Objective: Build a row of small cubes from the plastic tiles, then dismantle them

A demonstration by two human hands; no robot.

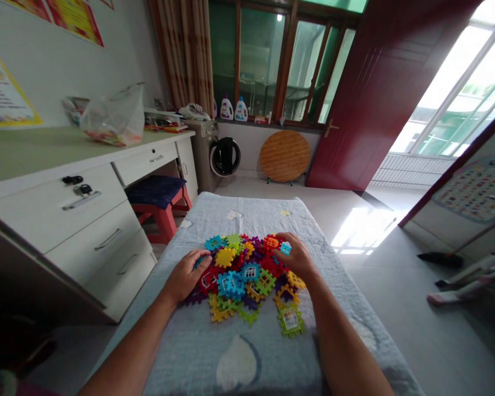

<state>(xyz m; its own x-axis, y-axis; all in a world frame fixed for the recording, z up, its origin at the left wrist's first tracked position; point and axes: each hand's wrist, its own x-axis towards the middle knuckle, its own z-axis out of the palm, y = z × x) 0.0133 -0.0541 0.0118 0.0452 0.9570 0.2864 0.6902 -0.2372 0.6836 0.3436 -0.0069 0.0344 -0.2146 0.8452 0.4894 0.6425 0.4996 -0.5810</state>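
A heap of colourful toothed plastic building tiles (pixel 231 285) lies on the cloth-covered table, in red, blue, yellow, green, orange and purple. Several tiles have window-like cut-outs. Against the heap's left side rests my left hand (pixel 188 276), its fingers stretched out and touching the tiles. Curved around the right side is my right hand (pixel 296 256), with thumb and fingers apart beside an orange tile (pixel 271 242) and a small light-blue tile (pixel 285 248). A green tile (pixel 291 320) with a white window lies at the heap's near right edge.
The table's grey-blue cloth (pixel 181 352) has pale heart shapes. To the left stand a white desk (pixel 103 203) with a plastic bag (pixel 115 116) on it and a red stool (pixel 163 217). A washing machine (pixel 206 146) and a round wooden tabletop (pixel 284 155) are at the back.
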